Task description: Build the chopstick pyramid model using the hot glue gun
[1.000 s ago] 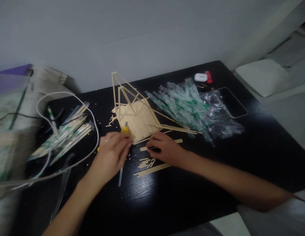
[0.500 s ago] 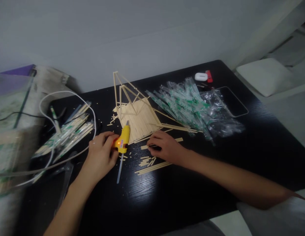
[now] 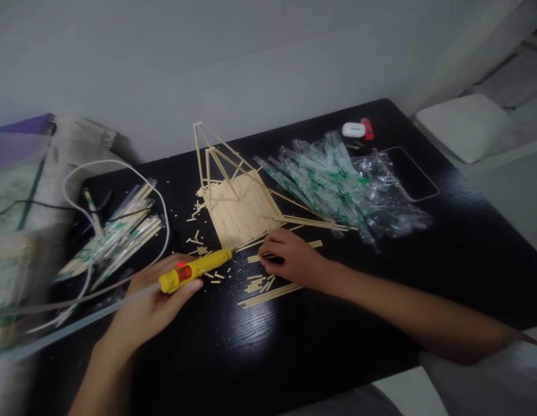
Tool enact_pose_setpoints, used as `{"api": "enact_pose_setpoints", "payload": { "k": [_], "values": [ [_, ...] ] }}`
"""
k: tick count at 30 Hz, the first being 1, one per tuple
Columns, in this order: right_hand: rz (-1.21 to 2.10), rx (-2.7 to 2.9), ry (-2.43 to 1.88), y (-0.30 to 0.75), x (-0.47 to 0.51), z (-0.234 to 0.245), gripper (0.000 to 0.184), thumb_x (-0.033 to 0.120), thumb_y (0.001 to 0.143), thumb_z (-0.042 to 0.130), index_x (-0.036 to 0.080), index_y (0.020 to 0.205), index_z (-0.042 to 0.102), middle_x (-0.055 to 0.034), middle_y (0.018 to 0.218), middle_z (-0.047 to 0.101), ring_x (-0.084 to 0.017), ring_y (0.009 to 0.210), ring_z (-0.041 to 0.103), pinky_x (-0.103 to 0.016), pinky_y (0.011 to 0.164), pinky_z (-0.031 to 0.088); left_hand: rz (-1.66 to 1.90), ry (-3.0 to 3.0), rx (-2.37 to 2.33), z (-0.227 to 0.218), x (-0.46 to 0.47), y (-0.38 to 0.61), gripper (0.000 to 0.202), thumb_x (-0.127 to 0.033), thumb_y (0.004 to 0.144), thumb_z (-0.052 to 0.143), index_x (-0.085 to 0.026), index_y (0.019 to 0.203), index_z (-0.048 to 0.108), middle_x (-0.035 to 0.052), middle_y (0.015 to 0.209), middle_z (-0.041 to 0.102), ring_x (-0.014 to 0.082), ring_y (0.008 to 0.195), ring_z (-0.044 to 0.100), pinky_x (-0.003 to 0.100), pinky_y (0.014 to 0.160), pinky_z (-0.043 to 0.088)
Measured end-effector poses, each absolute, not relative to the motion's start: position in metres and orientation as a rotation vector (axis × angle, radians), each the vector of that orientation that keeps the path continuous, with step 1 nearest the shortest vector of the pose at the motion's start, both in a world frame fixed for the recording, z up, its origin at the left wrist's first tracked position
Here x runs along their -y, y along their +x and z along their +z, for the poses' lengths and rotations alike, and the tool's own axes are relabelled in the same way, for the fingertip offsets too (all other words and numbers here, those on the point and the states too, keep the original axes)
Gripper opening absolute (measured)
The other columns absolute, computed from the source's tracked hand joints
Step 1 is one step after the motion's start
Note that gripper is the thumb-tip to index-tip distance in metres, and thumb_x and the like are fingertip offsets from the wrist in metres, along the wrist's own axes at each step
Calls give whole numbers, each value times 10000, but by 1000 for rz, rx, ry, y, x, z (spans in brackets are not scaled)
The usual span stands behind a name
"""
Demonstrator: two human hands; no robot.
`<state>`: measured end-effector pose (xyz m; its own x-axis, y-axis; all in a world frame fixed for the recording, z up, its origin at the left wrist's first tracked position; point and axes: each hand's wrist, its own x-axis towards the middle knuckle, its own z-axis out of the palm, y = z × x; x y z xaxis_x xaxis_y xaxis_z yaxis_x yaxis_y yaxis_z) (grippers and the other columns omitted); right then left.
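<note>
A yellow hot glue gun (image 3: 194, 271) is gripped in my left hand (image 3: 153, 300), its nozzle pointing right and a clear glue stick (image 3: 99, 312) jutting from its back. My right hand (image 3: 294, 258) is closed in a pinch over a short flat bundle of wooden sticks (image 3: 315, 244) on the table, its fingertips at the left end. Just beyond both hands stands a stick model: a flat stick panel (image 3: 240, 211) with a triangular stick frame (image 3: 212, 173) rising from it. Several cut stick pieces (image 3: 255, 284) and longer sticks (image 3: 272, 296) lie below my right hand.
Green-printed clear wrappers (image 3: 316, 179) spread across the right side of the black table (image 3: 320, 346), beside a phone (image 3: 409, 173), a white case (image 3: 353, 130) and a red object (image 3: 368, 129). Packaged sticks (image 3: 130, 231) and a looping white cable (image 3: 167, 208) are at left.
My left hand has turned the glue gun from upright to nearly level, nozzle now to the right, and drawn back slightly left. My right hand stays at the short sticks.
</note>
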<state>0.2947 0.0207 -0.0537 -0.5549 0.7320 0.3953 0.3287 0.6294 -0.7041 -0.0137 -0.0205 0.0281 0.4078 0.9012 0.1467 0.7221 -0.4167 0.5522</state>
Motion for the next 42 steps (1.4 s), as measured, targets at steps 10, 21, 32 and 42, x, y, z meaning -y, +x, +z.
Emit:
{"api": "enact_pose_setpoints", "payload": {
  "k": [10,21,32,42],
  "values": [
    [775,2171,-850,295,-21,-52,90,122,963,668,191,940,720,-60,934,698,-214,920,637,-352,870,520,476,2207,-1338,20,18,-1,269,-400,1029,606,-217,861,711,46,891,751,185,758,718,290,660,577],
    [760,2176,-844,295,-21,-53,85,112,955,682,183,949,728,-64,934,704,-216,911,639,-359,864,523,409,2200,-1380,18,17,2,369,-508,1033,569,-235,845,731,61,909,761,224,818,733,332,693,602],
    [772,2178,-849,294,-21,-51,109,88,947,673,188,940,716,-67,941,714,-225,925,648,-370,878,537,405,2224,-1387,19,15,7,387,-527,1031,565,-238,834,731,49,851,745,217,762,728,325,652,585],
    [798,2154,-899,295,-18,-48,157,80,910,666,166,1040,685,-94,1010,715,-241,969,656,-384,888,550,446,2282,-1348,14,16,11,361,-503,1045,574,-230,849,705,45,881,722,197,774,711,309,677,567]
  ]
}}
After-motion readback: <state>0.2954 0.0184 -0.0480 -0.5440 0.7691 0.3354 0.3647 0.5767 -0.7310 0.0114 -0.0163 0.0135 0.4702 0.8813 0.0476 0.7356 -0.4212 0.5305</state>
